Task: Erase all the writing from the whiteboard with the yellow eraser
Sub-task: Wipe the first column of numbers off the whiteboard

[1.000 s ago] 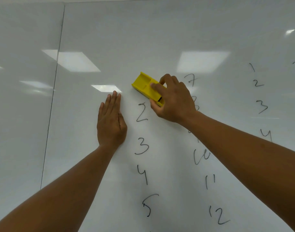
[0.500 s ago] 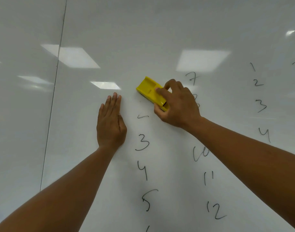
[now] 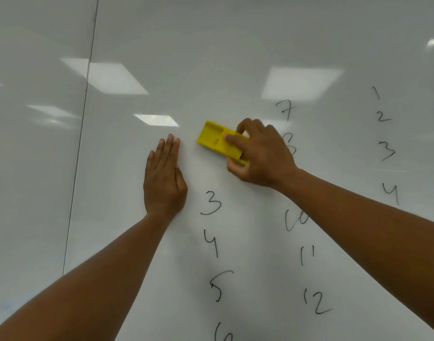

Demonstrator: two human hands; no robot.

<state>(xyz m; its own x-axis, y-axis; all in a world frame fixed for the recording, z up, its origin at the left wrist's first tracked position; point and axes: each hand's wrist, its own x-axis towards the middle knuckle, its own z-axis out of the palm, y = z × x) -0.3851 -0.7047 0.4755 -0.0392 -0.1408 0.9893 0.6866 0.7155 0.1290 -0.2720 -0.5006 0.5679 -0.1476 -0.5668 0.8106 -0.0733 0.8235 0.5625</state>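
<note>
My right hand point(image 3: 260, 156) grips the yellow eraser point(image 3: 214, 141) and presses it against the whiteboard point(image 3: 211, 57), just above a handwritten 3 point(image 3: 211, 203). Flat on the board to the left of that column lies my left hand point(image 3: 164, 178), fingers straight. Below the eraser the first column runs 3, 4, 5, 6. A second column shows 7 point(image 3: 286, 110) above my right hand and 11, 12 below my forearm, with digits between partly hidden. A third column, 1 to 4 point(image 3: 383, 134), stands at the right.
A dark vertical seam point(image 3: 80, 143) splits the board from a blank panel on the left. Ceiling lights reflect as bright patches across the upper board. More writing is cut off at the right edge.
The eraser slid down over the 2 in the first column; it was whole, then a short stroke, and is gone now. My left hand stayed put.
</note>
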